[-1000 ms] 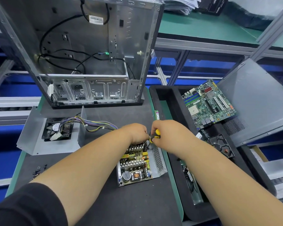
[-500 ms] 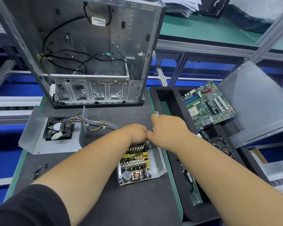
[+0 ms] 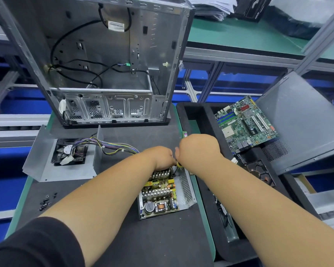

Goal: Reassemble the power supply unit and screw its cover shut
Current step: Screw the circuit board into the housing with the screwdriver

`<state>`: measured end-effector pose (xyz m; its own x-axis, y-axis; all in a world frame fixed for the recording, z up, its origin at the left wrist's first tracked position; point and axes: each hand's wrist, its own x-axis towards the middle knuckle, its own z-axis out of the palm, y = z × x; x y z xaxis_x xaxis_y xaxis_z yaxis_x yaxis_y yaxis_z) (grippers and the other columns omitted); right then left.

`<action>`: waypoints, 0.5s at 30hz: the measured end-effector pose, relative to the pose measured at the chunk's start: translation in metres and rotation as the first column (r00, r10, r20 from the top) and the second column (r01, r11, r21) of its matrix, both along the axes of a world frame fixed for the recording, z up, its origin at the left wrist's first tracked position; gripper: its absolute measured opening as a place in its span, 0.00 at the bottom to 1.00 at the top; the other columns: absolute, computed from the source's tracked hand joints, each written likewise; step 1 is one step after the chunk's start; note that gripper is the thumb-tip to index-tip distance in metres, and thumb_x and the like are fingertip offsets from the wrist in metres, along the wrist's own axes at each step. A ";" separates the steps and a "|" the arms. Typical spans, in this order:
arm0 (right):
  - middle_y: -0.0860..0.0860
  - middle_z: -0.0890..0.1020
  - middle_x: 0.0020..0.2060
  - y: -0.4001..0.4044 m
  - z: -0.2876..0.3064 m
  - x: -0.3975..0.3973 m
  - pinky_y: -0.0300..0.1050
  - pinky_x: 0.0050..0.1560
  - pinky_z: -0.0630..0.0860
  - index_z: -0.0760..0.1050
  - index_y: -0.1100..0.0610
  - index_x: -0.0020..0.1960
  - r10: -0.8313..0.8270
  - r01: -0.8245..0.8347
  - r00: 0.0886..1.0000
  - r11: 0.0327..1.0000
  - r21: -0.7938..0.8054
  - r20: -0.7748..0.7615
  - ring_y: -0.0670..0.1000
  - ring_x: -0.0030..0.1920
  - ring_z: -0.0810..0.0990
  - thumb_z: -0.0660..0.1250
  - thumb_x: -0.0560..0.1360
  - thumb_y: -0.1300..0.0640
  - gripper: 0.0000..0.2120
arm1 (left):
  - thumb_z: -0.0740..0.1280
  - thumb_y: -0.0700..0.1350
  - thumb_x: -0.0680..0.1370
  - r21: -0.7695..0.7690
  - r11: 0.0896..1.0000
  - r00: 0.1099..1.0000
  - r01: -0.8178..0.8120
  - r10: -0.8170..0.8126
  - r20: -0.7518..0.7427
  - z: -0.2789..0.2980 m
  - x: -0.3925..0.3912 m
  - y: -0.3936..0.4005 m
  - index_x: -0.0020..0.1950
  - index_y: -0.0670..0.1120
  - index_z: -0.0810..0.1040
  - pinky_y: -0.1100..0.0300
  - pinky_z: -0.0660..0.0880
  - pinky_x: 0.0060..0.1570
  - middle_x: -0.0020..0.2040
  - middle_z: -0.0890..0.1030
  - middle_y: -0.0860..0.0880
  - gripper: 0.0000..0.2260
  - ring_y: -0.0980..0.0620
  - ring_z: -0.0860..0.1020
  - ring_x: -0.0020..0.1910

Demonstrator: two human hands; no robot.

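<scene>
An opened power supply unit [image 3: 165,193] is seen on the dark mat of the counter [image 3: 123,237], its circuit board exposed inside a metal tray. Both hands are held together over its far end. A screwdriver [image 3: 178,164] with a yellow and black handle is gripped by the right hand [image 3: 198,149], fingers curled round it. The left hand [image 3: 162,158] is placed on the board's far edge; whether its grip is pinching anything cannot be told. The unit's metal cover [image 3: 64,157], with a fan and a coloured wire bundle [image 3: 114,147], lies to the left. Loose screws [image 3: 46,201] are scattered near the left edge. An empty computer case [image 3: 104,60] stands behind, and a motherboard [image 3: 245,124] rests in a black tray [image 3: 197,116] on the right.
</scene>
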<state>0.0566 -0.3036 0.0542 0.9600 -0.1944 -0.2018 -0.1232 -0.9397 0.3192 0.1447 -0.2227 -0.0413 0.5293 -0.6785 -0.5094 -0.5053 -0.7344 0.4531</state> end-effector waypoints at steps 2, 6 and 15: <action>0.54 0.80 0.45 0.000 0.004 -0.001 0.45 0.39 0.70 0.79 0.57 0.53 -0.037 0.037 0.999 0.999 0.030 -0.003 0.57 0.45 0.79 0.54 0.83 0.50 0.17 | 0.59 0.52 0.79 -0.007 1.000 1.000 -0.006 0.006 -0.008 0.000 0.001 0.000 0.58 0.45 0.80 0.50 0.73 0.59 0.57 0.80 0.43 0.15 0.42 0.76 0.54; 0.53 0.74 0.44 -0.005 0.011 -0.005 0.46 0.39 0.66 0.68 0.56 0.51 -0.011 0.011 1.000 0.970 0.245 -0.005 0.57 0.42 0.73 0.57 0.79 0.49 0.10 | 0.58 0.50 0.79 0.004 1.000 0.999 -0.001 0.001 -0.035 0.002 0.002 0.001 0.56 0.45 0.80 0.50 0.73 0.59 0.56 0.81 0.43 0.15 0.42 0.77 0.55; 0.50 0.68 0.34 -0.010 0.017 -0.002 0.45 0.37 0.67 0.73 0.57 0.51 0.095 -0.078 0.990 0.985 0.157 -0.108 0.55 0.40 0.72 0.63 0.79 0.52 0.08 | 0.60 0.52 0.79 -0.005 1.000 1.000 -0.008 0.008 -0.003 0.002 0.001 0.001 0.41 0.44 0.75 0.54 0.68 0.43 0.39 0.75 0.45 0.13 0.44 0.72 0.42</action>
<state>0.0546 -0.3141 0.0713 0.9406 -0.0702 -0.3321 -0.0101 -0.9837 0.1794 0.1455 -0.2215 -0.0394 0.5334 -0.6768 -0.5074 -0.4978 -0.7361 0.4586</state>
